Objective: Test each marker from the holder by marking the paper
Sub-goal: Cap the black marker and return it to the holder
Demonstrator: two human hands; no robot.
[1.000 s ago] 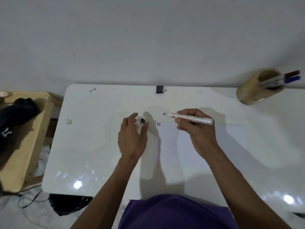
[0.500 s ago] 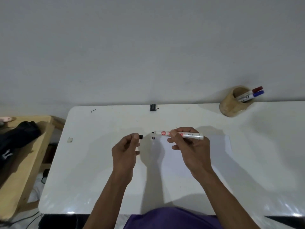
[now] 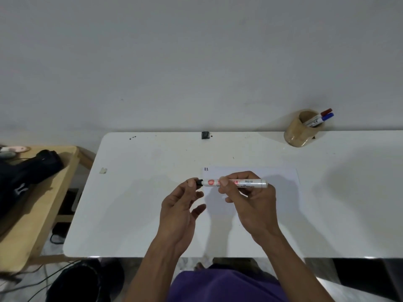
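Your two arms are bare from the bottom edge of the view up to the wrists, with no sleeve showing on either forearm. Your left hand (image 3: 181,205) and right hand (image 3: 250,205) wear no gloves, rings, watch or bands that can be made out. Your fingernails look short and plain. Near the bottom centre, you wear a purple garment (image 3: 226,286) with a soft, smooth, unpatterned fabric; whether it is a shirt or shorts cannot be told.

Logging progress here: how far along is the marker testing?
Done: short dark strokes at the paper corner. In hand: right hand holds a white marker; left hand has the black cap at its tip. Left: red-capped marker and blue-capped marker in the holder.
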